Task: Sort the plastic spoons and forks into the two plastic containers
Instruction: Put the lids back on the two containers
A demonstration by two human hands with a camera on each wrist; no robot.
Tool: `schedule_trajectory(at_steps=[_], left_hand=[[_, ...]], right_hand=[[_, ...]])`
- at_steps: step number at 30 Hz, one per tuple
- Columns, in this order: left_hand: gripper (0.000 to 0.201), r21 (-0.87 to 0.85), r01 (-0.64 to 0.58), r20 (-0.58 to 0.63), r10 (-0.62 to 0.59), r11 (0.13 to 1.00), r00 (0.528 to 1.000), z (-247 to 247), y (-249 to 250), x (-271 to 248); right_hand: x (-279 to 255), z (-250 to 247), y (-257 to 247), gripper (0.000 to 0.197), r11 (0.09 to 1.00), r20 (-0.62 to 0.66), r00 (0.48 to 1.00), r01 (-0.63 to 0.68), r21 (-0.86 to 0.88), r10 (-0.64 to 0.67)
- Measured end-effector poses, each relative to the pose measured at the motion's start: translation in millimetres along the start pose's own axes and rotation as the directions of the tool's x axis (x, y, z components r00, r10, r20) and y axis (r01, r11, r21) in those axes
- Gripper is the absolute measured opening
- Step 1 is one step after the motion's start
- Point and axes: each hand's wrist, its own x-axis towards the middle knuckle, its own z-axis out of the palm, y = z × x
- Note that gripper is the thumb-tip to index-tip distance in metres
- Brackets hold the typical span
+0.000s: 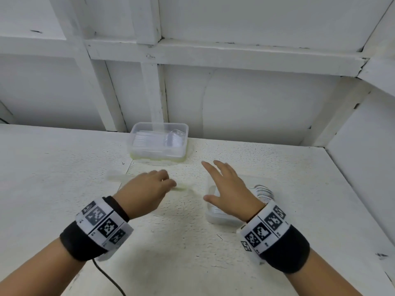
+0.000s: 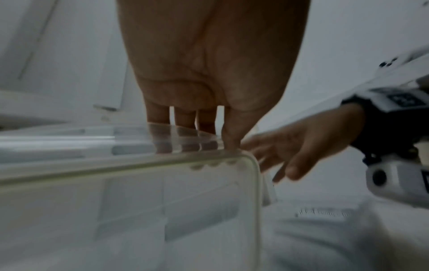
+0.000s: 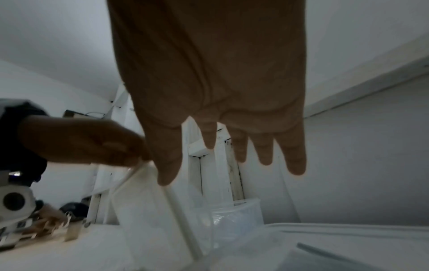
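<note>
Pinched the clear lid [image 2: 139, 201] at one corner with left hand [image 1: 147, 189], thumb against fingers on the rim. Held right hand [image 1: 228, 189] flat, fingers spread and empty, over near container [image 1: 215, 218]. Judged as lid handling: best kept level, squared to the rounded-rectangle rim, clear of the nested cutlery stack [image 1: 265, 192] inside. Couldn't tell spoons from forks. Noted thin glossy translucent plastic, likely flexible, pale seal bead round the lid. Left far container [image 1: 158, 139] by the wall, clear cutlery inside. Rough white table [image 1: 64, 167].

Head view bright, even, diffuse; soft shadows, wide-angle bowing at edges. Both wrist views dim, noisy, motion-blurred; translucent rectangular plastic lid [image 2: 130, 210] smeared, open right hand [image 3: 209, 82] underexposed against the white wall.
</note>
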Motion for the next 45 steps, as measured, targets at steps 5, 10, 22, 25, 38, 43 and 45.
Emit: schedule_trajectory(at_steps=[5,10,22,25,38,43,45], left_hand=[[0.028,-0.078,-0.086,-0.185,0.071,0.993,0.980,-42.7,6.5,23.7],[0.039,-0.276,0.008,-0.390,-0.120,0.961,0.913,-46.5,9.6,46.1],[0.038,-0.745,0.602,0.351,-0.598,0.288,0.721,29.7,60.1,77.0],[0.035,-0.690,0.650,0.389,-0.594,0.319,0.704,41.6,66.9,81.9],[0.028,-0.733,0.599,0.357,-0.569,0.320,0.741,50.7,62.7,83.7],[0.030,-0.704,0.602,0.350,-0.553,0.378,0.756,52.6,62.6,82.9],[0.029,-0.725,0.598,0.355,-0.559,0.342,0.750,52.3,62.6,82.8]], right_hand=[[4.2,-7.0,-10.5,0.024,0.931,-0.118,0.992,0.082,0.356,-0.042],[-19.5,-25.0,-3.6,0.017,0.638,-0.310,0.950,0.215,0.740,0.040],[-59.8,-10.7,100.6,0.038,0.497,-0.391,0.601,-0.013,0.868,0.698],[-53.2,2.2,116.9,0.040,0.578,-0.368,0.553,-0.268,0.771,0.747],[-46.7,15.8,126.4,0.042,0.535,-0.223,0.603,-0.406,0.741,0.766],[-47.4,17.3,132.3,0.039,0.523,-0.211,0.607,-0.399,0.753,0.766],[-47.4,16.4,133.3,0.038,0.515,-0.196,0.615,-0.398,0.760,0.764]])
